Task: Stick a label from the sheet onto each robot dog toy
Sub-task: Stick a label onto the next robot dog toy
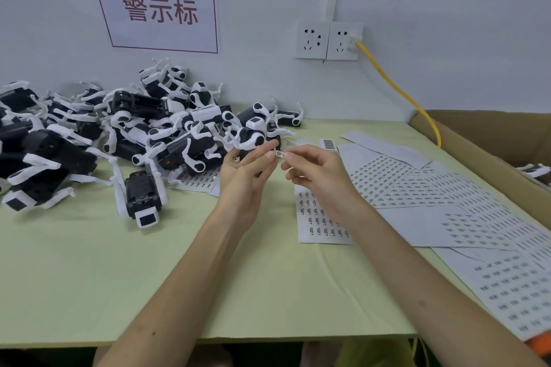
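Observation:
A small white barcode label (279, 154) is pinched between the fingertips of my left hand (247, 173) and my right hand (313, 173), held above the table's middle. Right below my right hand lies a label sheet (319, 217) printed with several small barcodes. A big heap of black-and-white robot dog toys (125, 128) fills the table's back left. One dog toy (142, 192) lies apart, nearer the front, to the left of my left forearm. Neither hand touches a toy.
More label sheets (432, 188) spread over the pale green table (119, 277) on the right. A cardboard box (492, 140) stands at the far right with a toy (533, 170) inside. A yellow cable (399, 89) runs from the wall socket (343, 40).

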Motion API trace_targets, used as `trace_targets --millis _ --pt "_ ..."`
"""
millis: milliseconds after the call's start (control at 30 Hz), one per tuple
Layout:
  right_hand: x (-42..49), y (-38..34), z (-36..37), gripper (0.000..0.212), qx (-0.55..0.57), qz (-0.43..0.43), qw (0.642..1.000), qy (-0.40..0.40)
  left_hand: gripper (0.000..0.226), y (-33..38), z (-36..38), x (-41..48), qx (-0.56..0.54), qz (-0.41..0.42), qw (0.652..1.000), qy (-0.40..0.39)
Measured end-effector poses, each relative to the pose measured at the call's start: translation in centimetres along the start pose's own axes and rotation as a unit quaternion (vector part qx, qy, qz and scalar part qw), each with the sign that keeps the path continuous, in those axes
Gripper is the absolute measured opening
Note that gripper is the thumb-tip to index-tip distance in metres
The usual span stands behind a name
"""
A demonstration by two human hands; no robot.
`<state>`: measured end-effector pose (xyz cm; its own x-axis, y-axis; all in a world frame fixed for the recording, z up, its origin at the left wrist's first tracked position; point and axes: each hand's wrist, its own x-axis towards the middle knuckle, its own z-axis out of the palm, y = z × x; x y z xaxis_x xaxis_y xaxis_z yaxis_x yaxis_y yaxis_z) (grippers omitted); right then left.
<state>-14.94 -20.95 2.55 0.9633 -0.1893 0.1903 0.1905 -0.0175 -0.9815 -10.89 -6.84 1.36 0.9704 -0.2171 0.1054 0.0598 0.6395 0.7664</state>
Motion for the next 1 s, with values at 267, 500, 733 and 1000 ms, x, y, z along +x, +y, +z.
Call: trace_targets --millis 267,500,733,1000 --pt "-0.1 -0.4 0.1 0.012 0.012 -0.03 0.999 -0.02 0.039 0.1 -0.1 0.3 -0.026 0.011 1.0 0.002" --pt "0.5 0.0 -0.2 0.017 0.112 0.075 0.99 0.033 0.019 0.7 -0.5 0.5 -0.172 -0.032 0.984 0.012" --pt "0.1 1.4 1.1 0.072 -0.015 0.049 0.999 -0.001 0.059 1.1 0.0 0.1 -0.298 -0.039 0.953 -0.046" --pt "0.3 0.9 0.7 0.071 0.013 -0.039 0.999 0.034 0.027 1.3 0.1 0.1 -0.187 -0.066 0.977 -0.073"
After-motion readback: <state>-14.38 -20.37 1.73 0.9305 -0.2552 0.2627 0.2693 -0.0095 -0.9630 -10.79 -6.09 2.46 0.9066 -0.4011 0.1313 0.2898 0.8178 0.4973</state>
